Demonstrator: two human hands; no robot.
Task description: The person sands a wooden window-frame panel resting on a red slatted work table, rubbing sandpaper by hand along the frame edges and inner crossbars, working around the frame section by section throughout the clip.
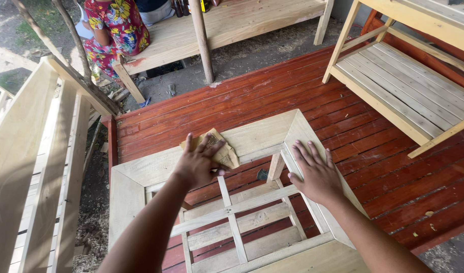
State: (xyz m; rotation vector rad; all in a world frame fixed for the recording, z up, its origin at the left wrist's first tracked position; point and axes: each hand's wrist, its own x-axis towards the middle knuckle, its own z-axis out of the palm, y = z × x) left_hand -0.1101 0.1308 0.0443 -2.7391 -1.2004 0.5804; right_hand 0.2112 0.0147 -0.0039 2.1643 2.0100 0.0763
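The person leans over an unfinished table frame (252, 136) of pale, bare wood that stands on a red-stained slatted deck (272, 96). The left hand (199, 163) lies flat on a crumpled brown sheet of sandpaper (218, 149), fingers spread over it, pinning it to the far rail of the frame at about eleven o'clock from the frame's middle. The hand is not closed around the paper; it presses it down, as one does to rub a surface.

The right hand (317, 174) rests open and empty on the mitred rail at about two o'clock, palm down, fingers fanned. From its spot I would judge that it steadies the frame against the push of the other hand. The two hands lie well apart, with the open centre of the frame between them, where thin cross slats (232, 207) and a lower shelf show through.

At one o'clock stands another bare wooden table (394, 86) with a slatted shelf. At nine o'clock leans a pale wooden railing (45, 167). Far off at eleven o'clock a person in a bright flowered garment (113, 28) sits on a plank bench (232, 23) beside an upright post (200, 40).
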